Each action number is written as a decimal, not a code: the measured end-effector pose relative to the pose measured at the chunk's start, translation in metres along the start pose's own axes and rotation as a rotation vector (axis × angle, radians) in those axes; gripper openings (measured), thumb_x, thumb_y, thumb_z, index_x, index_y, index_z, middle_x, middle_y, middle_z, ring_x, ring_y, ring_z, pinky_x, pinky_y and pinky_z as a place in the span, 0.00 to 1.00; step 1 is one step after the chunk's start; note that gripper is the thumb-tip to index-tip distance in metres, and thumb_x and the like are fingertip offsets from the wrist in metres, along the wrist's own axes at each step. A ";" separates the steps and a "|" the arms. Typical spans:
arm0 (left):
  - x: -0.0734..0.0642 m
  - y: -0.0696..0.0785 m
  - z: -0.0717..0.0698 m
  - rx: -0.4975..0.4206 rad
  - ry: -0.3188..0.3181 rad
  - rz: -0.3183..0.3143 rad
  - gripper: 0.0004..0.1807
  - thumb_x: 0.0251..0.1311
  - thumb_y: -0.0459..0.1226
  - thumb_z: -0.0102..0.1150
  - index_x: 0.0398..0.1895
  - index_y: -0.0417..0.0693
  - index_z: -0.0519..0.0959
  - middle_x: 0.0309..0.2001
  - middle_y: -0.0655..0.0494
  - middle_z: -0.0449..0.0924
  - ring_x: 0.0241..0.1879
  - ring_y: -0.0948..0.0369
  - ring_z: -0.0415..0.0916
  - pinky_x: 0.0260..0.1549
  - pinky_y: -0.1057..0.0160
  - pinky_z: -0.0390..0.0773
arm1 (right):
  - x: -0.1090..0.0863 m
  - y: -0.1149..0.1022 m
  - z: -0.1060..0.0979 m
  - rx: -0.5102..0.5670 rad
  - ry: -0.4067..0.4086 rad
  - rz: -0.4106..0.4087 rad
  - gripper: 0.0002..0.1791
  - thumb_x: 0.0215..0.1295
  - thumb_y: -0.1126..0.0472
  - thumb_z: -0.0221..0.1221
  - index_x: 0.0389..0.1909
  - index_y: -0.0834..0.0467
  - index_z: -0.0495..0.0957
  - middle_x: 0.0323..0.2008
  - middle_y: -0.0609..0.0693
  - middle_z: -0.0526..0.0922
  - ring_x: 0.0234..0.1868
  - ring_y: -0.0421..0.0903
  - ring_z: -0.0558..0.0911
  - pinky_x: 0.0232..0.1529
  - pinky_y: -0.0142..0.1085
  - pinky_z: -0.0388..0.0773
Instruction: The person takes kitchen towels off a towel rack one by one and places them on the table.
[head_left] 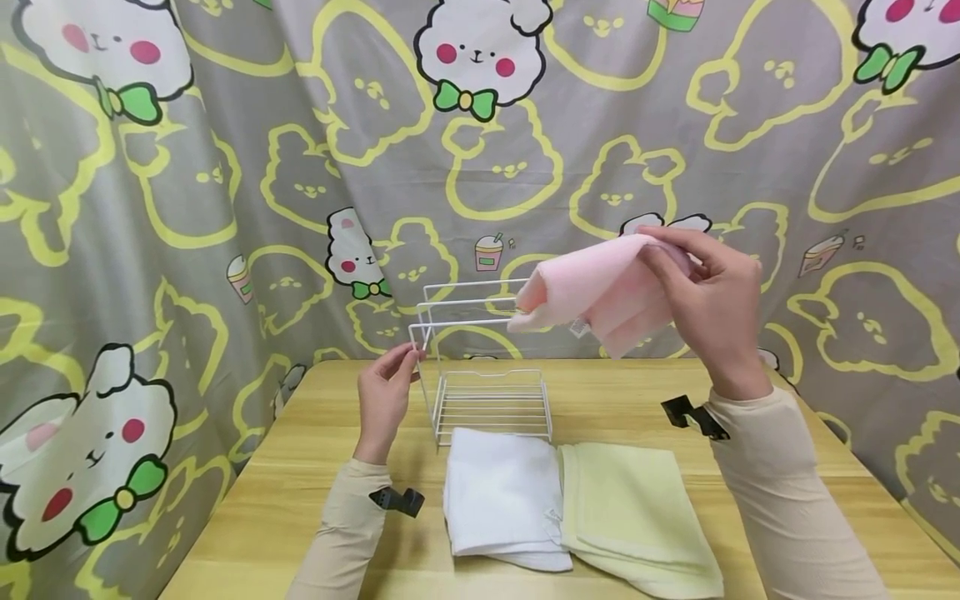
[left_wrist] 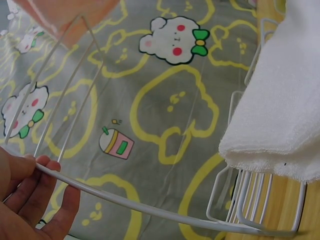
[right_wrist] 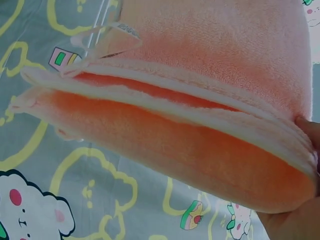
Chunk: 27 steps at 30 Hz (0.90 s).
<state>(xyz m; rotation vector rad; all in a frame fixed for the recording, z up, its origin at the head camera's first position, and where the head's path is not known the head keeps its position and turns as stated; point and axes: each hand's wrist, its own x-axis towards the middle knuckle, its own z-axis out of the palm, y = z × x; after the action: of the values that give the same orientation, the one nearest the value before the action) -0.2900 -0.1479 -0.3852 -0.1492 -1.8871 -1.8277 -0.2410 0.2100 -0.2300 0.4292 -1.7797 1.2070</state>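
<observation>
A white wire rack (head_left: pixel 491 373) stands on the table, with several top bars and a low slatted base. My left hand (head_left: pixel 386 392) pinches its left upright near the top, thumb and fingers round the wire (left_wrist: pixel 115 200). High on the right, my right hand (head_left: pixel 712 292) grips a folded pink towel (head_left: pixel 592 283) by its right end. The towel's left end overlaps the ends of the top bars in the head view. In the right wrist view the pink towel (right_wrist: pixel 200 135) hangs in open layers, with a small white label (right_wrist: pixel 125 37) at its edge.
A folded white towel (head_left: pixel 506 500) lies in front of the rack, beside a folded pale yellow towel (head_left: pixel 637 508). The wooden table (head_left: pixel 262 500) ends at a patterned grey curtain (head_left: pixel 510 192) behind and at the sides.
</observation>
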 end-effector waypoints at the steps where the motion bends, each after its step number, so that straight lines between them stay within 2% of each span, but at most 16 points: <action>1: 0.000 0.000 0.000 0.002 0.000 0.001 0.12 0.69 0.32 0.64 0.51 0.35 0.85 0.47 0.35 0.86 0.46 0.59 0.85 0.43 0.64 0.89 | 0.000 0.001 -0.001 0.005 0.001 -0.004 0.11 0.63 0.66 0.70 0.47 0.59 0.89 0.42 0.46 0.91 0.39 0.35 0.85 0.35 0.19 0.80; 7: 0.000 0.000 0.000 -0.002 0.004 -0.005 0.12 0.69 0.32 0.64 0.51 0.35 0.85 0.47 0.35 0.86 0.44 0.63 0.85 0.42 0.66 0.88 | -0.002 0.004 -0.009 -0.005 0.033 -0.004 0.11 0.64 0.66 0.70 0.46 0.60 0.89 0.42 0.48 0.90 0.41 0.36 0.85 0.38 0.19 0.80; 13: 0.001 0.000 0.000 -0.011 0.002 0.000 0.11 0.68 0.31 0.64 0.50 0.35 0.85 0.47 0.34 0.86 0.42 0.66 0.85 0.42 0.67 0.88 | -0.008 0.005 -0.018 -0.046 0.049 0.034 0.10 0.63 0.65 0.70 0.46 0.59 0.90 0.41 0.46 0.91 0.43 0.34 0.85 0.43 0.20 0.79; 20: 0.001 -0.001 0.000 -0.009 0.001 0.001 0.11 0.68 0.32 0.64 0.50 0.35 0.85 0.47 0.34 0.86 0.42 0.67 0.85 0.42 0.67 0.88 | -0.023 0.007 -0.027 -0.085 0.044 0.053 0.11 0.63 0.67 0.70 0.46 0.59 0.90 0.41 0.40 0.90 0.41 0.33 0.84 0.37 0.18 0.77; 24: 0.001 -0.001 0.000 -0.010 0.001 0.006 0.11 0.68 0.31 0.64 0.50 0.35 0.85 0.47 0.34 0.86 0.42 0.67 0.85 0.41 0.68 0.88 | -0.031 0.010 -0.032 -0.106 0.015 0.048 0.11 0.62 0.67 0.71 0.46 0.60 0.89 0.42 0.43 0.91 0.43 0.30 0.85 0.44 0.17 0.79; 27: 0.001 -0.001 0.000 -0.008 0.002 0.004 0.11 0.69 0.31 0.63 0.50 0.35 0.85 0.47 0.34 0.86 0.43 0.66 0.85 0.41 0.68 0.88 | -0.038 0.014 -0.035 -0.141 -0.002 0.054 0.11 0.62 0.66 0.71 0.46 0.60 0.89 0.43 0.48 0.91 0.44 0.28 0.85 0.44 0.16 0.78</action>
<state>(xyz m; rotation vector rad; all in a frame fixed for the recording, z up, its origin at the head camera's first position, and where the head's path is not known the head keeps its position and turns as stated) -0.2911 -0.1483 -0.3857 -0.1532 -1.8772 -1.8326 -0.2135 0.2391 -0.2654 0.3025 -1.8744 1.1100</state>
